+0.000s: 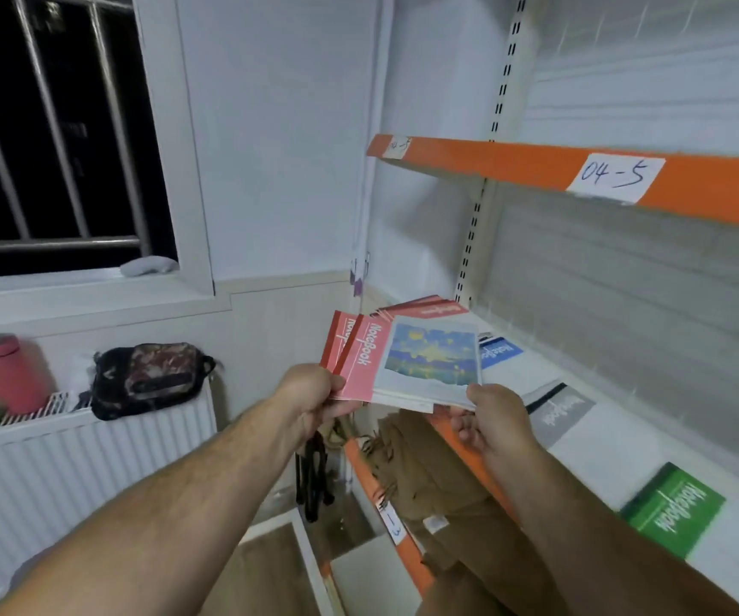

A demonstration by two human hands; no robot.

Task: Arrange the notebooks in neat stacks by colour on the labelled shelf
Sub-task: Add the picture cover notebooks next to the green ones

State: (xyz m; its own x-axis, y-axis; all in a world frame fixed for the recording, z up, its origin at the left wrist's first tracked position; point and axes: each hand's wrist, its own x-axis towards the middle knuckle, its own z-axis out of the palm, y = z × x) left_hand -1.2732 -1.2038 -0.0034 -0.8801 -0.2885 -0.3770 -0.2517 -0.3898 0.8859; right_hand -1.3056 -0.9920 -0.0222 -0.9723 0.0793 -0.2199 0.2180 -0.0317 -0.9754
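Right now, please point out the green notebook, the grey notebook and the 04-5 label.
green notebook (672, 511): head view, cover middle
grey notebook (561, 415): head view, cover middle
04-5 label (615, 177): head view, handwritten digits

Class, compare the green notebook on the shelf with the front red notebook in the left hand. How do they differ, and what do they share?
The green notebook lies flat on the shelf; the red notebook is held up in the air. No hand touches the green notebook; the left hand grips the red notebook. Both covers carry white NoteBook lettering.
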